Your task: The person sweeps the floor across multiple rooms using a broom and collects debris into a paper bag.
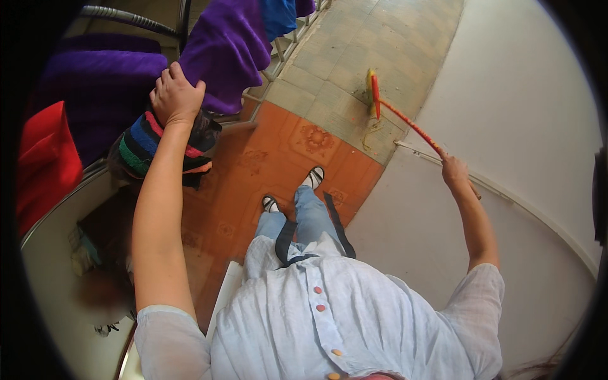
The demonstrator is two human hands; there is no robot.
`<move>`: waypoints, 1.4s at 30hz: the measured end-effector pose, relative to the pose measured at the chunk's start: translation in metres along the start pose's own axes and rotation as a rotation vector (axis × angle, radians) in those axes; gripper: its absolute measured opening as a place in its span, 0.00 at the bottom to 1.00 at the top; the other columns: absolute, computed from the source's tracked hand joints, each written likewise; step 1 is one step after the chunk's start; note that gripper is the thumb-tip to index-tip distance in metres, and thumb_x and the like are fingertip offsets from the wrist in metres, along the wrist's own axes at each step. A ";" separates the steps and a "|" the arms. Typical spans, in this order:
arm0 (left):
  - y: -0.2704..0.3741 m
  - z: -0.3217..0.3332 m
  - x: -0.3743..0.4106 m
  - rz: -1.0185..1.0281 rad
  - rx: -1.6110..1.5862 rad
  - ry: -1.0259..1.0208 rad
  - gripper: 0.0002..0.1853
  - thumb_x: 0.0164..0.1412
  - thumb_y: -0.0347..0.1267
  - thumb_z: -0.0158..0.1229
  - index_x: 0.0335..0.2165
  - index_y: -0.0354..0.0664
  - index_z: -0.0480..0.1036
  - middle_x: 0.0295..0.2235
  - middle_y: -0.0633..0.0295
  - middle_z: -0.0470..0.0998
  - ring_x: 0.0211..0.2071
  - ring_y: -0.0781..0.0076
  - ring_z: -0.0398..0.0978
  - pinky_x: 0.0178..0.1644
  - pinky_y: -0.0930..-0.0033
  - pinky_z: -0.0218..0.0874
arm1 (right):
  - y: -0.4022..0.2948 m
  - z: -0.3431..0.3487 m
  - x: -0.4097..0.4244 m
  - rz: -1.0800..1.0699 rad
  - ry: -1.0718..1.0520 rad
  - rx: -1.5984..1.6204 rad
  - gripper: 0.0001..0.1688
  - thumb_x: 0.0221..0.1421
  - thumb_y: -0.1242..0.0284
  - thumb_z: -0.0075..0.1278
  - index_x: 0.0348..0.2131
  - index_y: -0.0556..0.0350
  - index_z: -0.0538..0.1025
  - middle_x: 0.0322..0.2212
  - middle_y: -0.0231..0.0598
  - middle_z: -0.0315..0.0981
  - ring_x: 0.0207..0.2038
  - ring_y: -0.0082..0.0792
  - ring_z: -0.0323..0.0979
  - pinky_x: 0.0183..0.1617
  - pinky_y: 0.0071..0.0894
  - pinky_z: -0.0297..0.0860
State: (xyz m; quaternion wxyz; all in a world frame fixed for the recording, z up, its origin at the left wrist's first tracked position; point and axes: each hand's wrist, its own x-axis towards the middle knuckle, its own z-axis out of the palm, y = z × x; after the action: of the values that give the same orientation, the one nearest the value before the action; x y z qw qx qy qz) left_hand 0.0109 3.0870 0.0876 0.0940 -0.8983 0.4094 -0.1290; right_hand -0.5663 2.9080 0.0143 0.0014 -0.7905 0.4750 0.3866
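My right hand (455,171) is closed around the red-orange handle of a broom (412,124). The broom's head (374,92), red with yellow-green bristles, rests on the greenish tiled floor, with bits of dirt and a stringy strand (369,135) beside it. At the upper left, my left hand (176,97) grips purple cloth (228,52) hung over a metal rack; its fingertips are partly hidden. Below that wrist hangs a dark striped cloth (142,142) with pink, blue and green bands.
A red cloth (47,161) and a blue cloth (278,18) also hang on the rack. My sandalled feet stand on orange patterned flooring (266,161), which meets the greenish tiles (342,61) ahead. A white wall (513,95) with a pale trim strip (503,192) runs along my right.
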 end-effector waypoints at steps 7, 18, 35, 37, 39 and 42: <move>-0.002 0.000 -0.004 -0.018 0.004 0.011 0.27 0.38 0.43 0.56 0.38 0.43 0.61 0.35 0.60 0.69 0.38 0.63 0.67 0.41 0.59 0.58 | 0.012 -0.003 -0.079 -0.229 -0.103 -0.050 0.22 0.51 0.69 0.39 0.48 0.32 0.61 0.18 0.40 0.69 0.21 0.41 0.70 0.21 0.41 0.64; -0.003 0.010 -0.004 -0.013 0.056 0.087 0.29 0.38 0.45 0.56 0.40 0.44 0.62 0.36 0.61 0.69 0.39 0.63 0.67 0.41 0.61 0.58 | 0.058 0.016 0.031 -0.115 -0.058 -0.343 0.17 0.51 0.71 0.36 0.39 0.32 0.71 0.27 0.35 0.73 0.31 0.33 0.73 0.30 0.32 0.68; 0.004 0.002 -0.004 -0.010 0.067 0.102 0.29 0.39 0.45 0.55 0.40 0.44 0.62 0.36 0.60 0.69 0.40 0.63 0.67 0.42 0.61 0.58 | 0.045 0.029 -0.098 -0.115 -0.132 -0.115 0.23 0.51 0.73 0.35 0.47 0.30 0.62 0.22 0.35 0.70 0.26 0.34 0.71 0.28 0.34 0.67; 0.004 0.001 -0.002 -0.008 0.069 0.101 0.29 0.39 0.45 0.55 0.40 0.44 0.62 0.36 0.60 0.69 0.40 0.63 0.67 0.42 0.61 0.58 | 0.029 0.047 -0.122 -0.121 -0.340 -0.047 0.20 0.51 0.71 0.37 0.45 0.30 0.65 0.25 0.32 0.71 0.30 0.34 0.71 0.28 0.33 0.67; 0.005 0.000 -0.003 -0.008 0.065 0.091 0.29 0.40 0.45 0.55 0.40 0.44 0.62 0.37 0.60 0.69 0.40 0.62 0.67 0.42 0.61 0.58 | 0.014 0.086 -0.135 -0.216 -0.394 -0.078 0.21 0.49 0.73 0.39 0.44 0.30 0.67 0.24 0.35 0.72 0.29 0.37 0.71 0.28 0.35 0.67; 0.007 0.000 -0.002 -0.005 0.071 0.076 0.29 0.40 0.45 0.55 0.41 0.43 0.62 0.38 0.60 0.69 0.41 0.62 0.67 0.42 0.61 0.58 | -0.002 0.112 -0.136 -0.236 -0.472 -0.130 0.19 0.49 0.73 0.38 0.41 0.31 0.68 0.25 0.33 0.72 0.29 0.36 0.71 0.29 0.34 0.67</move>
State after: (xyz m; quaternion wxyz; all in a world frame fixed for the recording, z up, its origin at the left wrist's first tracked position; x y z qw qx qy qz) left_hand 0.0046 3.0841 0.0857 0.1100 -0.8899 0.4056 -0.1775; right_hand -0.6671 3.0528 0.0184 0.1065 -0.7268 0.3404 0.5870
